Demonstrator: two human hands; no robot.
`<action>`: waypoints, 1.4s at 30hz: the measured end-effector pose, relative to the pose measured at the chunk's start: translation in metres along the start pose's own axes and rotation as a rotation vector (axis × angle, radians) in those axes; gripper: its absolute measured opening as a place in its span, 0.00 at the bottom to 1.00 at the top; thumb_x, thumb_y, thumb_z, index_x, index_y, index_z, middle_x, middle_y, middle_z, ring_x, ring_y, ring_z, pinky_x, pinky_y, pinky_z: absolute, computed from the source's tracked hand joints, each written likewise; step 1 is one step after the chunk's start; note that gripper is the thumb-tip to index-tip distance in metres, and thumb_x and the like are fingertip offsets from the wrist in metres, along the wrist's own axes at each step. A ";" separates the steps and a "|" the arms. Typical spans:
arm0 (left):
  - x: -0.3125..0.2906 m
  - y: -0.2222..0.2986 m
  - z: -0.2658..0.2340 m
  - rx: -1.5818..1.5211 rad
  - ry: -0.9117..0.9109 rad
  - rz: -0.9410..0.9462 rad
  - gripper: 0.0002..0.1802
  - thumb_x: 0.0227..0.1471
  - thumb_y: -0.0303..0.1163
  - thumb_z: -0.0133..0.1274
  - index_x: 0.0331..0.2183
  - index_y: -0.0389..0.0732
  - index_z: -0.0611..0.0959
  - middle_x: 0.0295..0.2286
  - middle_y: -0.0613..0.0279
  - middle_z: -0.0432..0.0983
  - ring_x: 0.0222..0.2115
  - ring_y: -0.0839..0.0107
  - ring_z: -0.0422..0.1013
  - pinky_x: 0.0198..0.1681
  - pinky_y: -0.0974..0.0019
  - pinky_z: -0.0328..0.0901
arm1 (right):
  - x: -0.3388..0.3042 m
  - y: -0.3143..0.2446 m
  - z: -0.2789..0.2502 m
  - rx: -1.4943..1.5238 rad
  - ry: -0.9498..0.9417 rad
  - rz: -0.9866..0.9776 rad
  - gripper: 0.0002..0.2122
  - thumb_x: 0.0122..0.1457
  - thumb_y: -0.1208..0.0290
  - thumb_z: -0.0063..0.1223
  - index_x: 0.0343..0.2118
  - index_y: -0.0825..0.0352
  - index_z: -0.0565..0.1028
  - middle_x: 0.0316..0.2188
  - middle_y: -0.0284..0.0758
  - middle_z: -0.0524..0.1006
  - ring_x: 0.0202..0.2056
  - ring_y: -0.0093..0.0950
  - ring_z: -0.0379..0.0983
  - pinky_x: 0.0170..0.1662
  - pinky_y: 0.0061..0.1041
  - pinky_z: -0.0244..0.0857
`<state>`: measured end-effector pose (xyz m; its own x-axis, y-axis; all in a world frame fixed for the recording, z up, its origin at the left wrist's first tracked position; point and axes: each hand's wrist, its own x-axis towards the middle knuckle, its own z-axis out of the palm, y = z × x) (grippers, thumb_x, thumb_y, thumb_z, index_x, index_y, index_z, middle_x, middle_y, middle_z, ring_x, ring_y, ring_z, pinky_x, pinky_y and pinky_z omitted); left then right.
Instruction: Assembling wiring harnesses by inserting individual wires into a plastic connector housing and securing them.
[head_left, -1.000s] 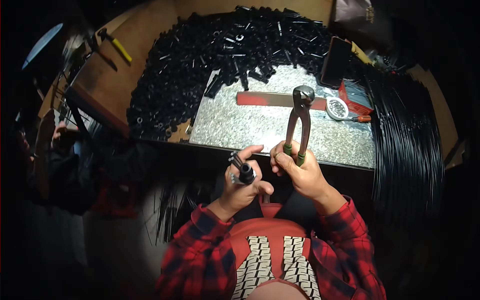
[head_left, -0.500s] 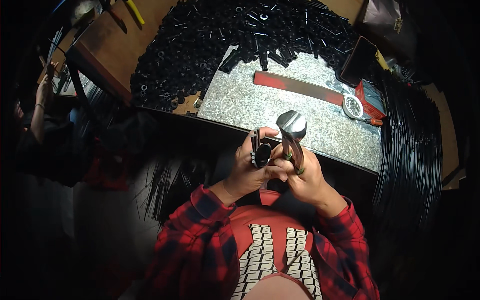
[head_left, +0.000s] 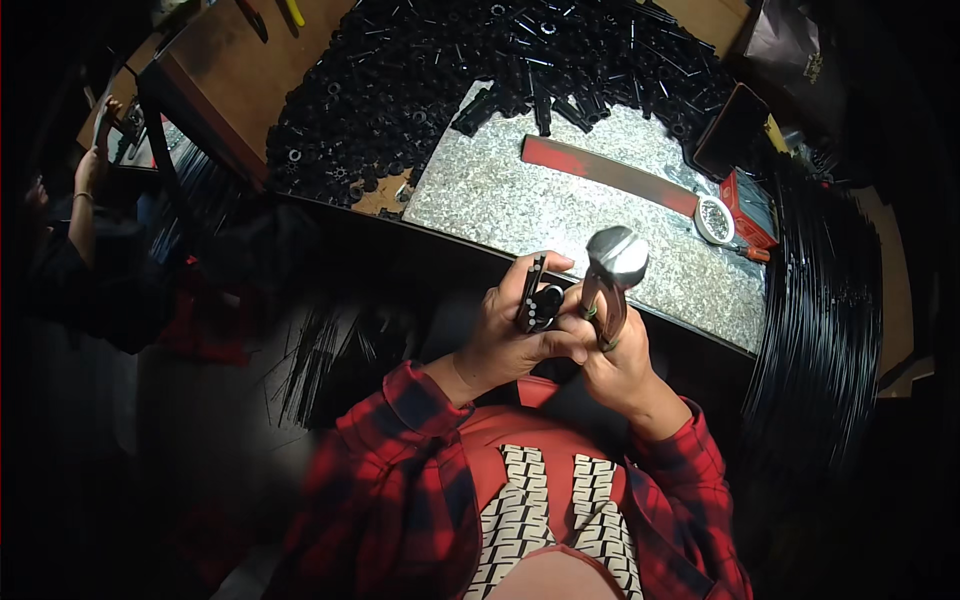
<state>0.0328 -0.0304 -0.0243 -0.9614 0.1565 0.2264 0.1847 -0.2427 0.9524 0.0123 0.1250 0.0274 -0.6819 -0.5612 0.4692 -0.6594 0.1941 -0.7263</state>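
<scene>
My left hand is closed around a black tubular part with an open round end. Several thin black rods with pale ends stand against that part, between my fingers. In my right hand is a pair of pincers, its shiny rounded head pointing up and away from me. Green bands show on the brownish handles. Both hands meet in front of my chest, just off the near edge of the bench, and the right fingertips are close to the black part. Whether they touch it is hidden.
Black plastic parts are heaped across the speckled board. On it lie a red-brown flat bar, a white round dish, a red box and an orange-handled tool. Long black rods hang at right. Another person's arm shows left.
Both hands have shifted slightly to the right with the black part and pincers. The rods now lean more, and the pincers' head has turned a little.
</scene>
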 end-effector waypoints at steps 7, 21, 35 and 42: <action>-0.002 0.010 -0.002 -0.024 0.017 -0.105 0.36 0.37 0.44 0.69 0.45 0.37 0.72 0.32 0.61 0.74 0.30 0.75 0.71 0.34 0.70 0.66 | 0.002 -0.004 0.008 -0.063 0.026 -0.005 0.12 0.45 0.84 0.55 0.34 0.70 0.70 0.27 0.39 0.71 0.26 0.34 0.71 0.29 0.27 0.64; -0.006 -0.008 -0.051 -0.372 -0.008 0.001 0.50 0.30 0.43 0.70 0.50 0.32 0.62 0.14 0.73 0.60 0.14 0.83 0.57 0.20 0.76 0.53 | -0.012 -0.006 -0.030 -0.135 -0.166 0.156 0.26 0.45 0.78 0.60 0.50 0.69 0.66 0.23 0.34 0.68 0.24 0.25 0.66 0.29 0.24 0.61; -0.002 0.011 -0.038 -0.189 0.001 -0.137 0.44 0.23 0.60 0.66 0.37 0.36 0.76 0.26 0.74 0.68 0.25 0.87 0.59 0.26 0.80 0.53 | -0.030 -0.014 -0.032 -0.804 -0.244 -0.007 0.30 0.44 0.80 0.59 0.55 0.62 0.68 0.18 0.34 0.61 0.16 0.29 0.61 0.18 0.30 0.56; -0.004 0.003 -0.035 -0.258 -0.053 -0.065 0.29 0.34 0.39 0.70 0.38 0.36 0.76 0.28 0.69 0.73 0.28 0.84 0.68 0.30 0.79 0.64 | -0.037 -0.001 -0.035 -0.986 -0.159 -0.122 0.29 0.44 0.77 0.60 0.54 0.60 0.68 0.23 0.36 0.64 0.24 0.31 0.63 0.25 0.30 0.57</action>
<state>0.0302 -0.0651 -0.0297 -0.9563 0.2279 0.1834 0.0584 -0.4656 0.8831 0.0277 0.1738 0.0283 -0.5896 -0.7085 0.3879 -0.7388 0.6671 0.0957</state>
